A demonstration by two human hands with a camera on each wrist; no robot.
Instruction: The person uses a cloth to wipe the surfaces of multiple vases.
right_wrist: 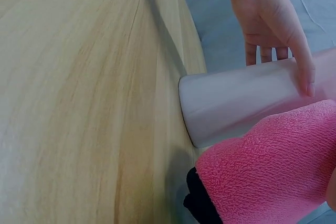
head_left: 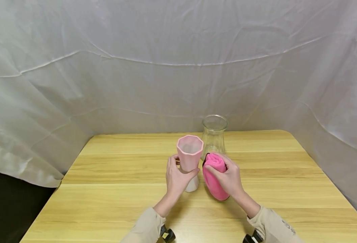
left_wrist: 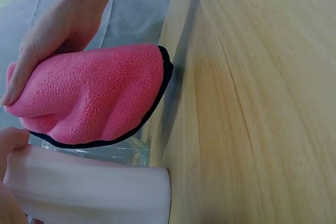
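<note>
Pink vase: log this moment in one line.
left hand grips pink vase | right hand holds pink cloth | glass carafe behind

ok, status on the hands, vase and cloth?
Left hand grips pink vase, upright on table. Right hand holds pink cloth beside vase. Glass carafe close behind both; nothing else near.

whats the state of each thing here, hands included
pink vase: upright on the table, held
glass vase: upright, empty, untouched
pink cloth: bunched, gripped
left hand: grips the pink vase
right hand: grips the pink cloth
</note>
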